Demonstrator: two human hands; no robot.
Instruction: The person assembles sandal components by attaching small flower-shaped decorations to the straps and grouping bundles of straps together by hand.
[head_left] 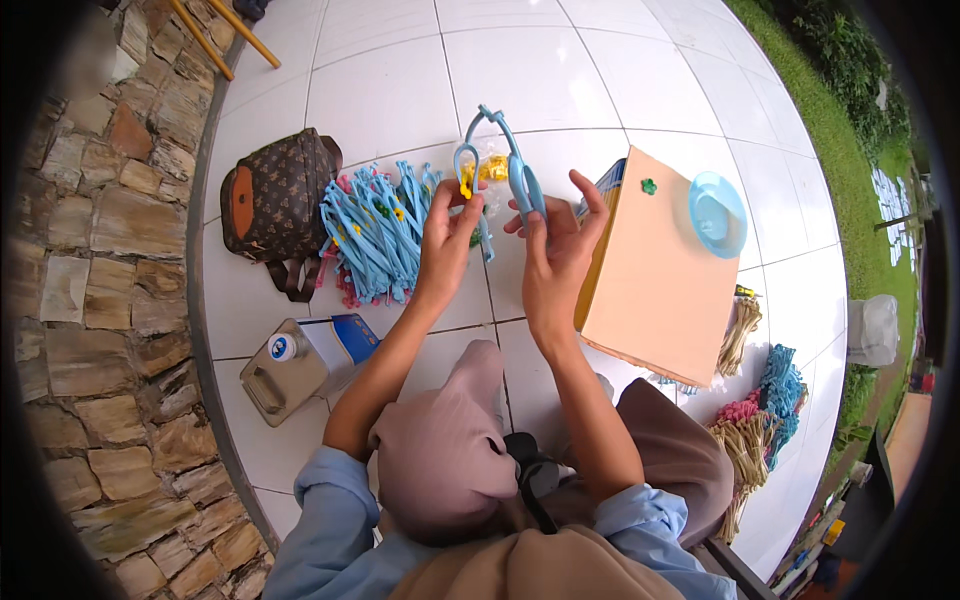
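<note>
Over the tiled floor, both hands hold up a light blue rubber strap [517, 165], which looks like a flip-flop strap bent into an arch. My left hand [447, 235] is closed on one arm of it, beside a small yellow flower piece [466, 186]. Thumb and fingertips of my right hand [558, 245] pinch the strap's wider looped part; its other fingers stretch upward. Just behind the hands lies a clear bag of yellow pieces [493, 168]. A pile of similar blue straps [372, 235], some with yellow or green flowers, lies left of my left hand.
A brown patterned backpack [275, 195] and a metal can with a white cap [290, 370] stand at left. At right, a cardboard box [655, 285] carries a green flower [649, 186] and a blue bowl [717, 215]. Tan bundles [743, 455] and blue bundles [780, 390] lie beyond.
</note>
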